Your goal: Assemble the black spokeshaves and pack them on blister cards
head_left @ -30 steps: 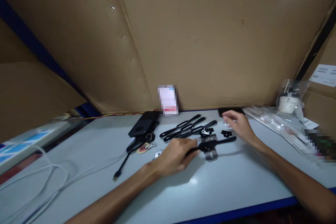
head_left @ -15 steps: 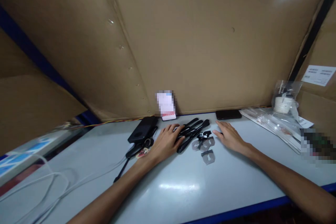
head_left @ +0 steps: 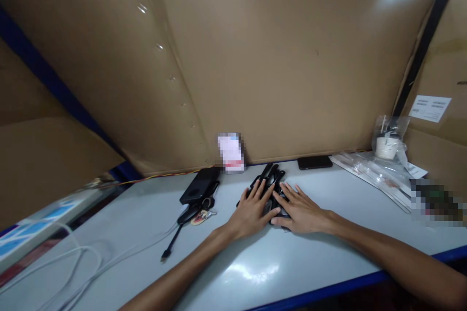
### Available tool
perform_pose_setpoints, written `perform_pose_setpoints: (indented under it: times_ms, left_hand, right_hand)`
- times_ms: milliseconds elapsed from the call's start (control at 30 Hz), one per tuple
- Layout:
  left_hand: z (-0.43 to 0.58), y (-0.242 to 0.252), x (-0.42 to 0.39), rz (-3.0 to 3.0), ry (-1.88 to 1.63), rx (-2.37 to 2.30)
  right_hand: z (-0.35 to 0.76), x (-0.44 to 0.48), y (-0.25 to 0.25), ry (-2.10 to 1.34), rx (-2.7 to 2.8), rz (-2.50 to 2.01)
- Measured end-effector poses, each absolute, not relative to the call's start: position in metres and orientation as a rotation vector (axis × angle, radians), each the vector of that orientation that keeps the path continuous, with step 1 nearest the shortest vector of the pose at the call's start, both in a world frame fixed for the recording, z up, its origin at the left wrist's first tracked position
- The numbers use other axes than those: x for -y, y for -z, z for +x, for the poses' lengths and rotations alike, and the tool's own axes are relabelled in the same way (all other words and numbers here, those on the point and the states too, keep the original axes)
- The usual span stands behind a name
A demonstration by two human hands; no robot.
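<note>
- The black plastic strips (head_left: 270, 178) lay bunched in the middle of the grey table (head_left: 328, 252), close to the cardboard wall (head_left: 277, 68). Their near ends were under our two hands.
- Our left hand (head_left: 253, 210) was flat on the left of the bunch, fingers spread and uncurled, gripping nothing. Our right hand (head_left: 302, 212) lay the same way on the right, with the thumbs almost meeting.
- We judged this a corralling press. It called for low palms and even inward pressure from both sides, so no strip could fan out or slip beneath a finger. What lay under the palms was hidden.
- Just behind the bunch lay a dark phone (head_left: 314, 162). To the left were a black power bank (head_left: 200, 185) and a key ring (head_left: 200, 215), with a dark cable (head_left: 170, 244) trailing toward us.
- Far right, against the wall, a clear plastic bag (head_left: 389, 129) held a small white pot with a dark top.
- Flat clear packets (head_left: 368, 173) lay beside the bag. We could not make out their contents.
</note>
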State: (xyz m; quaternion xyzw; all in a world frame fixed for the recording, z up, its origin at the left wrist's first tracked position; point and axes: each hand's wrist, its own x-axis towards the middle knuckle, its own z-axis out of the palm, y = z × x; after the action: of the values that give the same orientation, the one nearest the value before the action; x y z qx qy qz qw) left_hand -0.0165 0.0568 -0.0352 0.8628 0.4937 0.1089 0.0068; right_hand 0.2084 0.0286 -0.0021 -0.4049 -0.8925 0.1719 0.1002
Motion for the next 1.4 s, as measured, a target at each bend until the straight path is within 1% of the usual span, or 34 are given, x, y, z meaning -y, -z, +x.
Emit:
perform_pose_setpoints:
  times_ms: [267,467,667,833,1100,1267,1400]
  left_hand:
    - [0.001,0.031,-0.034,2.656,-0.39,-1.485]
    - [-0.011,0.024,-0.01,2.645,-0.436,-1.402]
    - [-0.038,0.024,-0.046,2.552,-0.486,-1.516]
    - [-0.027,0.024,-0.081,2.543,-0.535,-1.467]
    - [0.008,0.019,-0.09,2.421,-0.875,-1.387]
    - [0.017,0.013,-0.099,2.229,-1.159,-1.367]
    - [0.009,0.003,-0.101,2.102,-1.356,-1.463]
  right_hand:
    - [0.215,-0.007,0.003,-0.423,2.651,-1.226]
    - [0.259,0.02,0.004,-0.414,2.631,-1.244]
    - [0.308,0.012,0.016,-0.323,2.538,-1.379]
    - [0.288,-0.011,0.023,-0.323,2.348,-1.569]
    - [0.258,-0.031,0.026,-0.368,2.254,-1.539]
    - [0.26,-0.048,0.008,-0.449,2.133,-1.523]
    - [0.263,-0.05,-0.01,-0.38,1.992,-1.554]
